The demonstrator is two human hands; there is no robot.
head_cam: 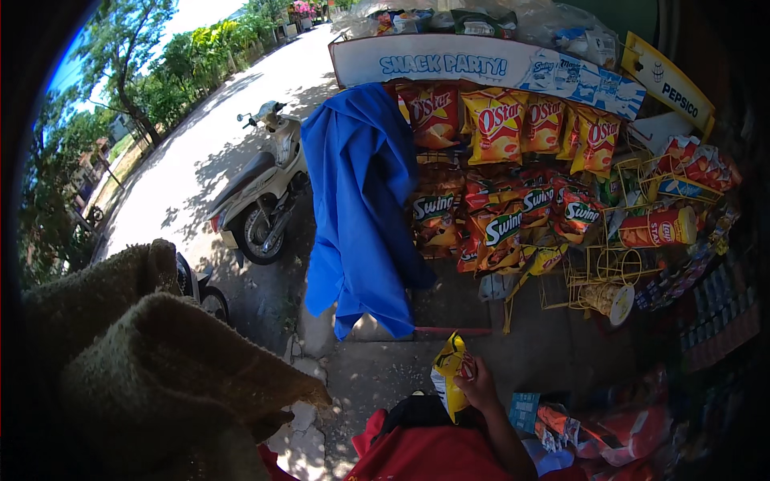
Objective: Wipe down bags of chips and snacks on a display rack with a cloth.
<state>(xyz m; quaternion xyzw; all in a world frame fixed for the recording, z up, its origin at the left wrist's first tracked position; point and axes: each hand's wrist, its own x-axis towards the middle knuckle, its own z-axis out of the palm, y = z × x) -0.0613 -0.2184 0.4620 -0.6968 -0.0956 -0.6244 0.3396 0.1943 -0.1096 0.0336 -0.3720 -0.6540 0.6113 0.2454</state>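
Note:
My right hand (481,389) grips a small yellow snack bag (448,370) in front of my red shirt (415,457). Part of the bag's red print shows beside my fingers. My left hand is out of view. Before me stands a snack rack, with red and yellow O'Star chip bags (496,125) hanging in its upper row. Swing bags (504,229) fill the row beneath. A blue cloth (361,204) drapes over the rack's left end.
A brown, fuzzy cloth (174,361) hangs close by at left. Beyond it a motor scooter (258,186) stands beside the sunlit road (180,156). Yellow wire holders (601,264) carry a Lay's Stax can (657,227). Packaged goods (625,430) lie at lower right.

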